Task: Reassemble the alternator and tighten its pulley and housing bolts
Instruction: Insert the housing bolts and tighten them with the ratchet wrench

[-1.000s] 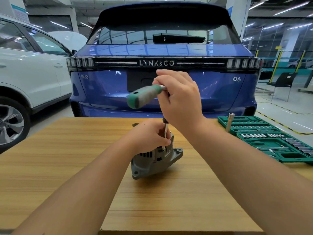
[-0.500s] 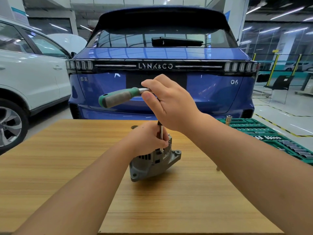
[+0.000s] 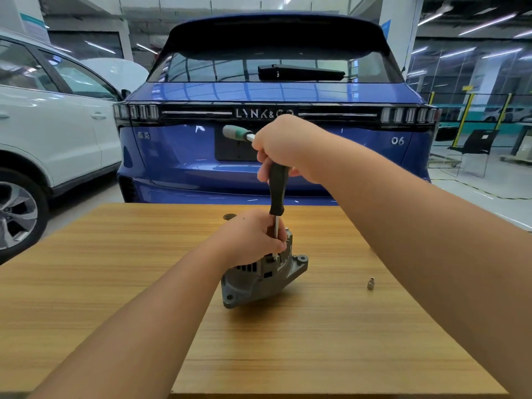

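Observation:
A grey alternator [image 3: 259, 280] lies tilted on the wooden table [image 3: 115, 283] at its middle. My left hand [image 3: 250, 240] grips its top. My right hand [image 3: 282, 145] is held above it and grips the head of a ratchet [image 3: 237, 132], whose green handle points left and away. A black extension [image 3: 277, 188] with a thin steel shaft runs straight down from my right hand to a bolt on the alternator housing, beside my left fingers. The bolt itself is hidden by my left hand.
A small steel socket [image 3: 370, 283] stands on the table to the right of the alternator. A dark round part [image 3: 229, 216] lies behind my left hand. A blue car [image 3: 276, 110] stands just beyond the table, a white car [image 3: 43, 139] at left.
The ratchet handle has swung from pointing left toward me to pointing left and away. My right hand has risen, showing the black extension. The view has shifted; the green socket tray is out of frame.

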The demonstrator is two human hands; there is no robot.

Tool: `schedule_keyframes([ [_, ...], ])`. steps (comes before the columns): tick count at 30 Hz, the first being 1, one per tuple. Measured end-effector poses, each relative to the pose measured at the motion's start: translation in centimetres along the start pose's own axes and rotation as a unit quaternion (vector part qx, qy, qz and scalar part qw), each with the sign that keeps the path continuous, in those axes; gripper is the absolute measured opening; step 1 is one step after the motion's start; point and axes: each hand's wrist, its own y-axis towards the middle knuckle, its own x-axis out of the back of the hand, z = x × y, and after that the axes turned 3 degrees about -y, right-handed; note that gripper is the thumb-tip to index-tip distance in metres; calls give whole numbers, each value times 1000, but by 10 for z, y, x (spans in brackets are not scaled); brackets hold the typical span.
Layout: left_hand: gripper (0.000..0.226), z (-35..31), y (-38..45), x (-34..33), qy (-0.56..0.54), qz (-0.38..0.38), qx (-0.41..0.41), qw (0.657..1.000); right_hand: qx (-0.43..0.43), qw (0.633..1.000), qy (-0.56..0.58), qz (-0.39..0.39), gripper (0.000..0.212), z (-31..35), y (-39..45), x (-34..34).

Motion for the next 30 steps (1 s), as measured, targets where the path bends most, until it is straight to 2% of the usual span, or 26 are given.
schedule_keyframes([
  [1,13,0,0,0,0,-1,2,1000,-53,992,111,11,17,-3,-1,-2],
  [3,12,0,2,0,0,-4,6,1000,-96,944,312,45,14,-14,-1,-7],
  [5,11,0,3,0,4,-5,9,1000,-82,882,461,58,17,-29,-1,-17],
  [7,11,-1,5,0,9,-2,9,1000,-44,825,564,13,17,-40,-1,-30],
  [8,11,-1,5,0,10,-1,9,1000,-4,809,587,-26,13,-43,-2,-38],
  [9,12,-1,5,0,9,1,7,1000,60,818,566,-83,9,-47,-4,-45],
  [11,14,0,5,0,14,0,-1,1000,236,874,356,-231,4,-58,-9,-52],
  [12,14,1,5,0,15,-3,-6,1000,324,875,214,-290,14,-65,-9,-54],
  [13,14,2,5,1,12,-6,-9,1000,388,858,84,-325,22,-70,-9,-55],
  [15,12,3,4,1,12,-9,-10,1000,434,827,-60,-351,27,-71,-9,-55],
  [16,13,3,4,1,16,-9,-10,1000,431,826,-88,-351,27,-69,-10,-55],
  [21,11,1,3,0,26,-7,-15,1000,379,874,-91,-289,39,-68,-13,-52],
  [27,10,0,2,1,21,-7,-11,1000,364,903,-81,-215,53,-73,-14,-43],
  [30,9,0,1,1,12,-6,-7,1000,363,908,-101,-182,52,-72,-15,-36],
])
